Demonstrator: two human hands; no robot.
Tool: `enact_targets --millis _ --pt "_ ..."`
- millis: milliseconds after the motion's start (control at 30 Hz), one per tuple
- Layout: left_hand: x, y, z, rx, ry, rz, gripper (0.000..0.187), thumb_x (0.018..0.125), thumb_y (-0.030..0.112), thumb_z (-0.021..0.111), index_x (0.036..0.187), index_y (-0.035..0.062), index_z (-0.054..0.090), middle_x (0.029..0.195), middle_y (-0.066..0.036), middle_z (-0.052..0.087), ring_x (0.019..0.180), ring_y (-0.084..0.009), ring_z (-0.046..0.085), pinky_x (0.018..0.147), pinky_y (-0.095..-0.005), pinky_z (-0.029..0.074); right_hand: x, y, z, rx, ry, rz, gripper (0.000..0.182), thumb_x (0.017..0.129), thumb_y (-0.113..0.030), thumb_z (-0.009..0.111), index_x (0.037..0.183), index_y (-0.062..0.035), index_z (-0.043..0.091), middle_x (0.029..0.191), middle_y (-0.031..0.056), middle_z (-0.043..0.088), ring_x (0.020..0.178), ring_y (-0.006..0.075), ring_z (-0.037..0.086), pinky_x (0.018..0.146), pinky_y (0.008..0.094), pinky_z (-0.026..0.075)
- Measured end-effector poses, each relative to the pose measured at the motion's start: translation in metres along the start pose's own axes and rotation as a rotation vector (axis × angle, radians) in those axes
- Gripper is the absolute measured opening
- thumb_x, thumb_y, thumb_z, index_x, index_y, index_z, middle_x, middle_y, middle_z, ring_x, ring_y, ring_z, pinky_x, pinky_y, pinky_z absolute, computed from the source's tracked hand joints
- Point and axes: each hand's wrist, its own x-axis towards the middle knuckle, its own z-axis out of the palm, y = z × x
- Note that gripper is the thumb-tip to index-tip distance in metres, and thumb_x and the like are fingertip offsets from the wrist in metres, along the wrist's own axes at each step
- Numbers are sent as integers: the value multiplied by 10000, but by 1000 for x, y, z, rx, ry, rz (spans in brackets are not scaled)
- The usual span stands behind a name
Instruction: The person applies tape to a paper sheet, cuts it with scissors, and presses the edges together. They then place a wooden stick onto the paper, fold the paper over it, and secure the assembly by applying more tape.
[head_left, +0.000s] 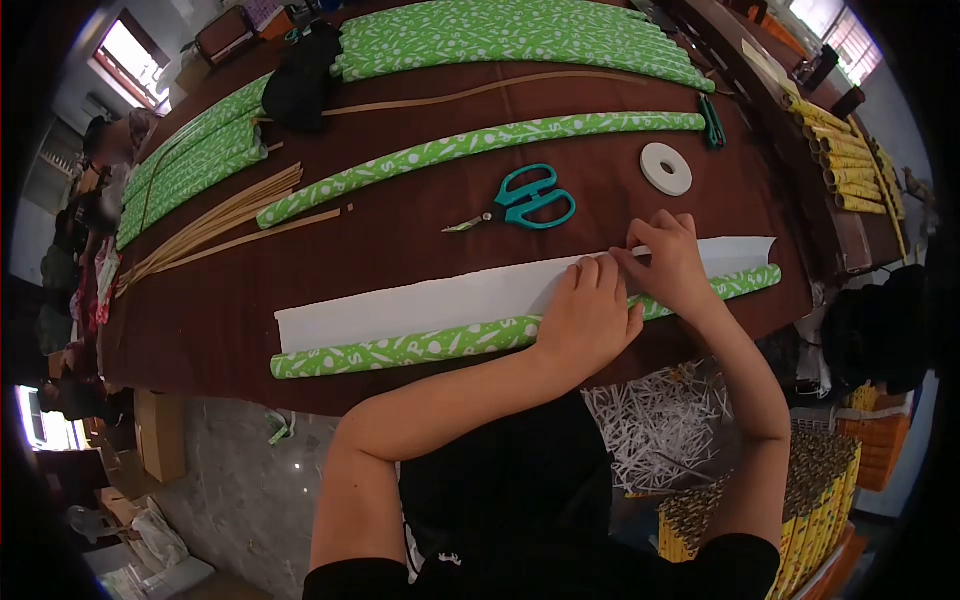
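Note:
A partly rolled sheet of green patterned wrapping paper (420, 349) lies along the front of the table, its white inner side (420, 305) facing up behind the roll. My left hand (585, 310) presses on the sheet with its fingers stretched out flat. Just right of it, my right hand (668, 262) pinches a small white strip (641, 251) at the sheet's far edge; the fingers partly hide it. Beyond the hands lie teal-handled scissors (535, 197), blades to the left, and a white roll of tape (666, 169).
Behind is a single green paper roll (480, 147), with a stack of green rolls (520, 40) farther back. Thin brown strips (220, 220) and a black cloth (302, 80) lie left. A green cutter (712, 122) lies right. Paper shreds (660, 425) sit below the table.

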Motion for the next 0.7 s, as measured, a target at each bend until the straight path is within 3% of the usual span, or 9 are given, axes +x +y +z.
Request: enact_targets --millis 200,367,500,600,700 --pt "-1 2 0 41 -38 0 455 829 353 600 948 -83 651 1029 -197 588 967 -297 541 820 -366 479 3 5 -7 -11 -70 -28 156 773 -185 740 755 -78 628 671 38 573 696 244 552 655 393 410" --pt "-2 3 1 79 -37 -3 477 848 360 575 969 -95 652 1048 -207 583 984 -313 532 843 -387 470 35 -6 -18 118 -46 79 113 792 -136 707 802 -42 646 749 81 564 736 286 578 623 409 482" --pt "-2 5 -1 108 -60 2 492 854 367 571 988 -100 651 1064 -205 583 988 -314 533 852 -387 470 77 -14 12 209 -264 -223 359 765 -49 651 1121 -62 609 1038 126 568 963 320 562 834 415 493" --pt "0 5 -2 119 -74 12 489 864 372 565 985 -92 656 1075 -203 585 989 -315 538 857 -389 474 94 -17 40 38 -292 -380 423 746 -33 648 1165 -66 604 1078 106 566 997 310 567 855 416 495" --pt "-1 5 -2 104 -79 -12 480 869 372 564 971 -87 662 1074 -200 585 991 -310 542 861 -388 477 107 -22 33 -13 -441 -322 462 731 -64 684 1185 -71 604 1097 98 567 1054 303 567 882 425 491"
